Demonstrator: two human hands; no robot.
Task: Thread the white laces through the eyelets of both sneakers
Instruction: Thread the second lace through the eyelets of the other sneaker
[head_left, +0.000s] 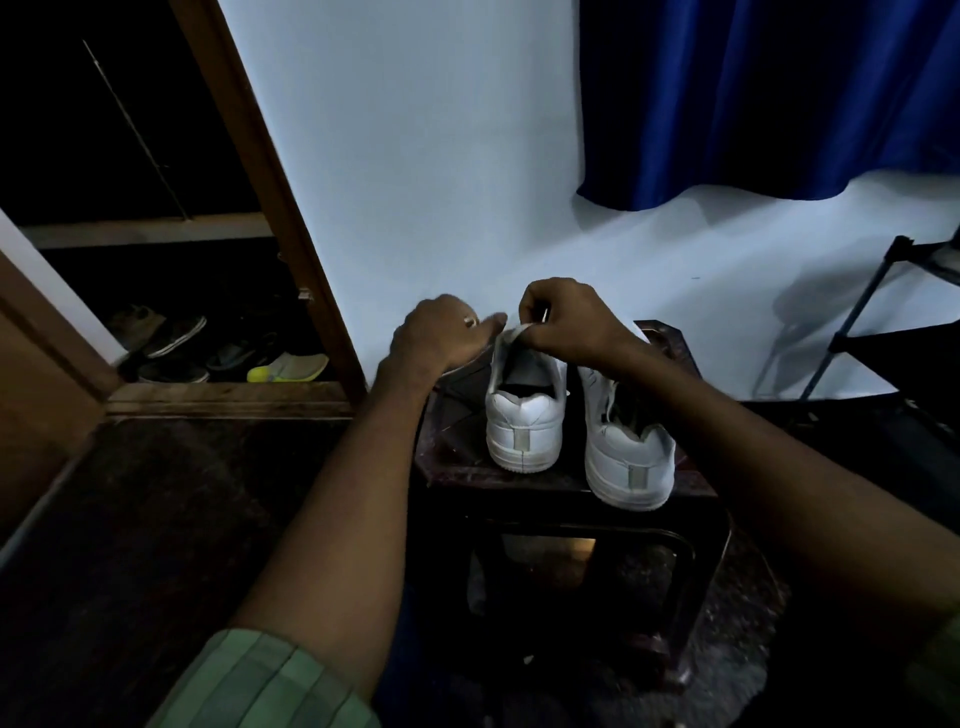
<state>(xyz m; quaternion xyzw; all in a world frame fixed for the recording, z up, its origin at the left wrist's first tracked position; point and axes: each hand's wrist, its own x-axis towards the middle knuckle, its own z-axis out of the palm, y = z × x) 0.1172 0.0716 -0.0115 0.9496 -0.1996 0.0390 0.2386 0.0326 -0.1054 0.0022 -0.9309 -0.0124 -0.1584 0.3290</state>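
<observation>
Two white sneakers stand side by side on a dark stool (519, 475), heels toward me. The left sneaker (524, 415) is under both hands. The right sneaker (626, 452) sits closer to the stool's front edge. My left hand (441, 332) reaches over the left sneaker's far side, fingers curled by a strip of white lace (511, 332). My right hand (566, 322) pinches that lace above the sneaker's tongue. The eyelets are hidden behind my hands.
A white wall rises right behind the stool. A wooden door frame (291, 208) stands at the left, with several shoes (218, 353) on the floor beyond it. A blue curtain (753, 93) hangs upper right and a black rack (883, 322) stands at far right.
</observation>
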